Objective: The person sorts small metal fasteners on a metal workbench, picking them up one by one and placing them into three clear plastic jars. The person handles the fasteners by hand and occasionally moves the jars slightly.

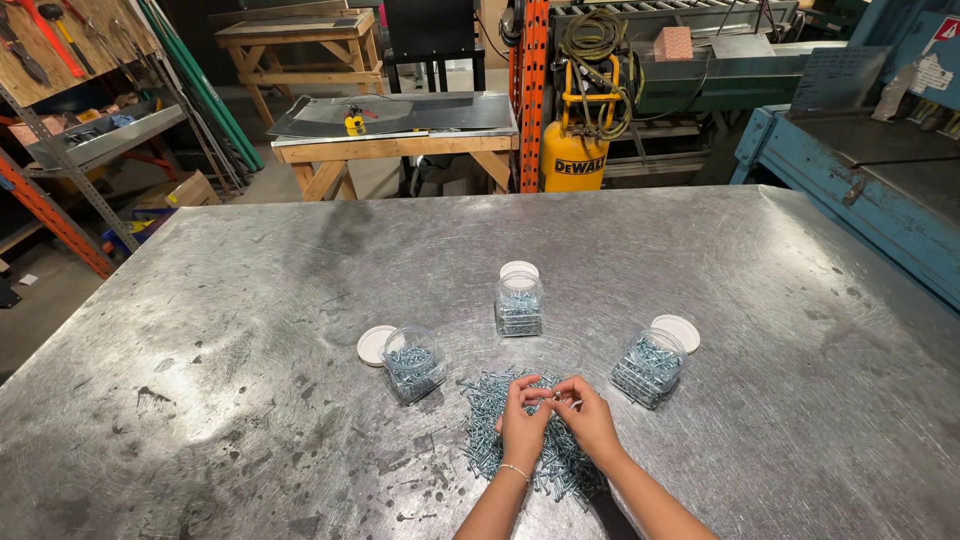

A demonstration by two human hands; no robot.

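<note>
A small screw [556, 398] is pinched between the fingers of the left hand [523, 425] and right hand [590, 420]. Both are held over a screw pile [500, 420] on the metal counter [250, 330], ringed by three open jars [519, 305].

A brown cardboard box [180, 192] sits under the left shelving; a white-and-red sign [938, 60] hangs top right.

Background, behind the steel worktable [250, 330]: wooden bench [395, 150] carrying a flat metal sheet [400, 112] and a small yellow tool [354, 123]. Yellow compressor tank [574, 156] under coiled hose [592, 40], against an orange rack upright [532, 95]. Blue machine [860, 185] at right. Left: shelving [95, 135], pegboard with hand tools [60, 40], cardboard box [180, 192] on the floor.
</note>
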